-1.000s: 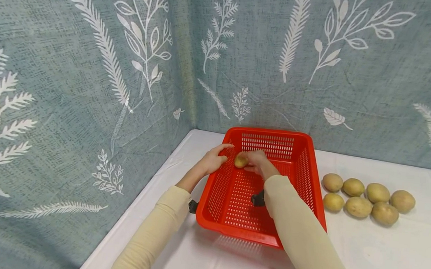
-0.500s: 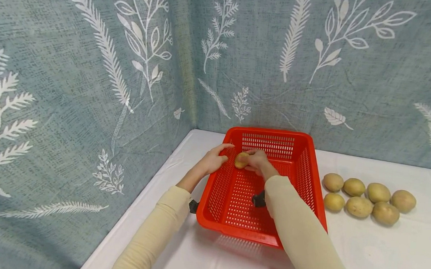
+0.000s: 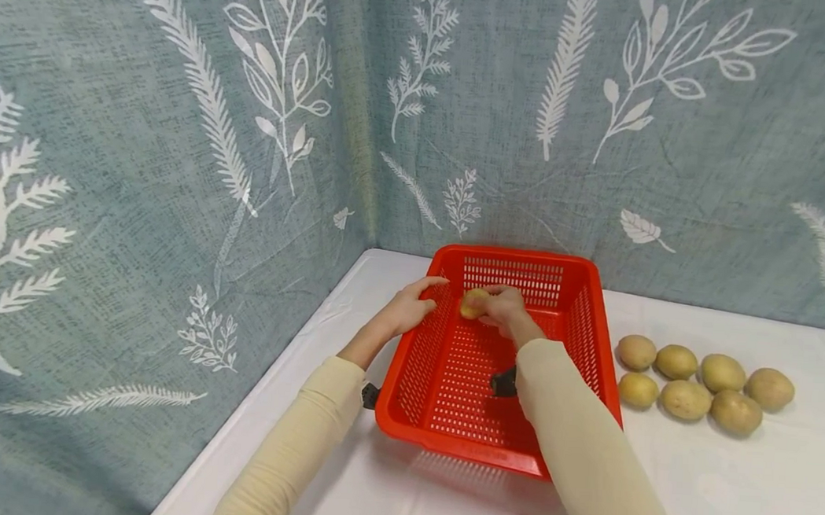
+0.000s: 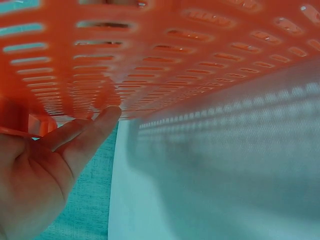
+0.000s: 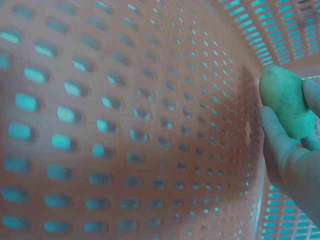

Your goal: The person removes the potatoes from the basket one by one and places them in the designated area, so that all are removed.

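In the head view, my right hand (image 3: 505, 309) holds a potato (image 3: 474, 303) inside the red plastic basket (image 3: 471, 452), close to its back left corner. The right wrist view shows thumb and fingers on both sides of this spotted potato (image 5: 284, 100), beside the slotted basket wall. My left hand (image 3: 407, 307) grips the basket's left rim. From the left wrist, that hand's fingers (image 4: 90, 137) show against the outer wall, under the rim. No other potato shows in the basket; part of its floor is hidden behind the right forearm.
Several potatoes (image 3: 685, 399) lie in two rows on the white tablecloth (image 3: 717, 497), right of the basket. Patterned blue-green fabric (image 3: 503, 161) hangs behind and to the left. A black wrist strap (image 3: 504, 383) shows at the right sleeve.
My right hand has shifted the potato a little to the right and back, away from the basket's left wall. The left hand stays at the rim.
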A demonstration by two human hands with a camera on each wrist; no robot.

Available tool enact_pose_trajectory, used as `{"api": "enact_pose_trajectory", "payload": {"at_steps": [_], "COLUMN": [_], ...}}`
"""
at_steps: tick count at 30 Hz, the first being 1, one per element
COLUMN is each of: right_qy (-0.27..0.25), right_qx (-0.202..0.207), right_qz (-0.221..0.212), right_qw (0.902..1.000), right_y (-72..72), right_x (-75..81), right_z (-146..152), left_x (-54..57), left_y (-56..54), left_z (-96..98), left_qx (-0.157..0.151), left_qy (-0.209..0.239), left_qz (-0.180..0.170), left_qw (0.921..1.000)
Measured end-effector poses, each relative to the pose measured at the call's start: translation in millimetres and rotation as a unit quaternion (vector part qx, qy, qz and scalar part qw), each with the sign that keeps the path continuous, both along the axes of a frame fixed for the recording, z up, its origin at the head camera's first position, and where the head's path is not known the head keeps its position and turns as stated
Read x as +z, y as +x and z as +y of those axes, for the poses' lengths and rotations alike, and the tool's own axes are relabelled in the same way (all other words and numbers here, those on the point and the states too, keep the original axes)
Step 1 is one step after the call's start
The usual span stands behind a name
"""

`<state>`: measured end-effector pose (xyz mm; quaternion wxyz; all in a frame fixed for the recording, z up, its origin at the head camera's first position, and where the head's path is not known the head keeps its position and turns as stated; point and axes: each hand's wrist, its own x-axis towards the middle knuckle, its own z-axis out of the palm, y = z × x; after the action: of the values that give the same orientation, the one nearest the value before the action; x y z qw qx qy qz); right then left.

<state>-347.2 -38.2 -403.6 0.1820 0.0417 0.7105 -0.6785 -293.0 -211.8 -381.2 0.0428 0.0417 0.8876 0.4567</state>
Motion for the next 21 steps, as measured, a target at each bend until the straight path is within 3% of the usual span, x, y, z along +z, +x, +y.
{"api": "enact_pose_trajectory", "payload": {"at_steps": [8, 21], "right_qy": [-0.01, -0.03], "right_qx": [-0.02, -0.006], "right_qz": [0.011, 0.015], "right_qw": [0.9997, 0.9994], "right_y": [-0.9, -5.3], "right_x": [5.2, 29.2], "right_z": [14.2, 41.5], "left_x": [1.1, 5.1], "left_y": [-0.3, -1.2], "left_z": [2.9, 1.8], "left_qx": [-0.003, -0.002], "left_qy": [-0.019, -0.03], "left_qz": [-0.008, -0.023], "left_qw": [0.9998, 0.9993]}}
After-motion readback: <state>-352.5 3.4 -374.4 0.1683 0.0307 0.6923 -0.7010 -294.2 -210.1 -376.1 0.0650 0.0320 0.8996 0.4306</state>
